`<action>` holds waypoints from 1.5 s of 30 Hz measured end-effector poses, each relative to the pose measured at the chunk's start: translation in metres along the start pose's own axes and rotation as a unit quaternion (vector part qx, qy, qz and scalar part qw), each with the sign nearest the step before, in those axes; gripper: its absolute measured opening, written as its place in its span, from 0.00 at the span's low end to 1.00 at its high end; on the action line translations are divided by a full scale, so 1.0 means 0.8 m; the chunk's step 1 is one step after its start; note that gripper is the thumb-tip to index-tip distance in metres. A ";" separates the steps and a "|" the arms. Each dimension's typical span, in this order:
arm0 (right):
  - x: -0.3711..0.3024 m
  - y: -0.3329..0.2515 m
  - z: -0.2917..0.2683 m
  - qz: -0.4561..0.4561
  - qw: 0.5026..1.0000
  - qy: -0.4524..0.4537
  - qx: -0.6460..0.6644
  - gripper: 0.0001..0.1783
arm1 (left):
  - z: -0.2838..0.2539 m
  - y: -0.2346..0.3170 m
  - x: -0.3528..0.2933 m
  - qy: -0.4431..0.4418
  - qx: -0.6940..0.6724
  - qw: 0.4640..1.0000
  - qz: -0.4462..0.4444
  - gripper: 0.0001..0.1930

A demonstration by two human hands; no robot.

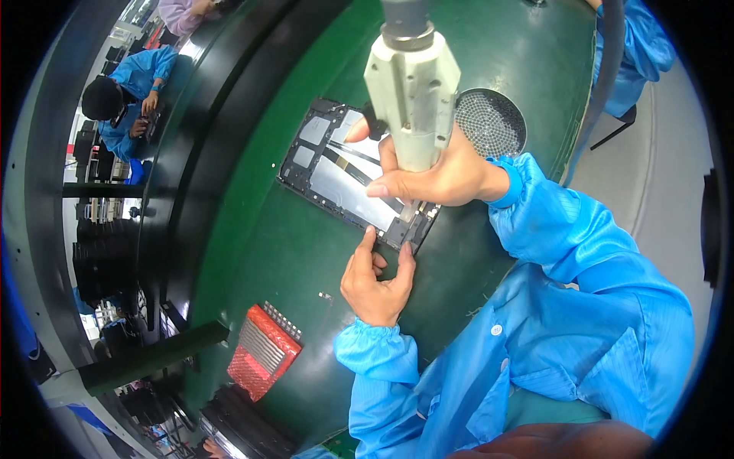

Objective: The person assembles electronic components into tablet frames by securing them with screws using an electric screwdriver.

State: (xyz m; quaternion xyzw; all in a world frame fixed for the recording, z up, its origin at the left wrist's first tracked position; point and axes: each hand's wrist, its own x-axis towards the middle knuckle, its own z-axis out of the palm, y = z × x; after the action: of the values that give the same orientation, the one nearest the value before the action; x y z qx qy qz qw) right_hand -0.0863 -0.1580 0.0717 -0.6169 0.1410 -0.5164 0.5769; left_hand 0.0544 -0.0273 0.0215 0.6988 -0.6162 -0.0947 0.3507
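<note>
In my right hand (pixel 451 176) is a white electric screwdriver (pixel 413 92), held upright, with fingers and thumb wrapped round its lower body. It stands over the lower right end of an opened tablet (pixel 344 180), which has a black frame and silver-grey plates inside. The screwdriver's tip is hidden behind its body and my hand. The thumb and fingertips of my left hand (pixel 376 284) press on the tablet's near edge and hold it at the corner. The tablet lies tilted on the green table (pixel 283 252).
Beside my right wrist sits a round dark tray (pixel 497 126) with many small shiny pieces. Red bubble wrap (pixel 264 352) bearing rows of metal strips lies at lower left, and a tiny part (pixel 325 295) nearer me. Co-workers in blue sit across at left and upper right.
</note>
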 end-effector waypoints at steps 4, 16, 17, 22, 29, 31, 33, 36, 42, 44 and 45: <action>-0.002 0.000 -0.005 0.032 0.997 -0.045 0.056 0.27 | -0.013 -0.015 0.009 -0.016 -0.318 0.920 -0.231 0.13; -0.005 -0.006 -0.009 0.049 0.992 -0.048 0.108 0.27 | -0.036 -0.020 0.059 -0.191 -0.398 0.769 -0.463 0.09; -0.006 -0.008 -0.010 0.057 0.991 -0.047 0.110 0.28 | -0.037 -0.020 0.061 -0.199 -0.393 0.766 -0.468 0.09; -0.004 -0.014 -0.015 0.081 0.987 -0.031 0.133 0.30 | -0.038 -0.024 0.069 -0.227 -0.392 0.745 -0.490 0.08; -0.003 -0.025 -0.013 0.134 0.977 0.002 0.164 0.30 | -0.032 -0.018 0.067 -0.203 -0.360 0.776 -0.476 0.08; -0.003 -0.023 -0.014 0.117 0.983 -0.008 0.142 0.30 | -0.031 -0.017 0.068 -0.197 -0.354 0.786 -0.468 0.08; -0.005 -0.022 -0.012 0.098 0.988 -0.017 0.117 0.30 | -0.032 -0.019 0.060 -0.190 -0.369 0.787 -0.456 0.09; -0.006 -0.015 -0.012 0.098 0.984 -0.012 0.150 0.30 | -0.021 -0.015 0.035 -0.099 -0.382 0.817 -0.420 0.09; 0.001 -0.004 -0.010 0.061 0.990 -0.008 0.126 0.29 | -0.002 0.039 -0.013 0.023 0.009 0.997 0.078 0.09; 0.000 -0.009 -0.008 0.081 0.990 -0.011 0.118 0.30 | 0.013 0.050 -0.012 0.013 -0.015 0.978 0.210 0.10; -0.001 -0.011 -0.011 0.108 0.987 -0.030 0.113 0.31 | 0.022 0.055 -0.001 0.033 -0.008 0.969 0.245 0.10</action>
State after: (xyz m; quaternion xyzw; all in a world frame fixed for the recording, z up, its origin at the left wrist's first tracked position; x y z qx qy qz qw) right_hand -0.0975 -0.1595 0.0774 -0.5440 0.1305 -0.4447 0.6995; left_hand 0.0092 -0.0331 0.0352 0.5265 -0.7561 0.0122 0.3885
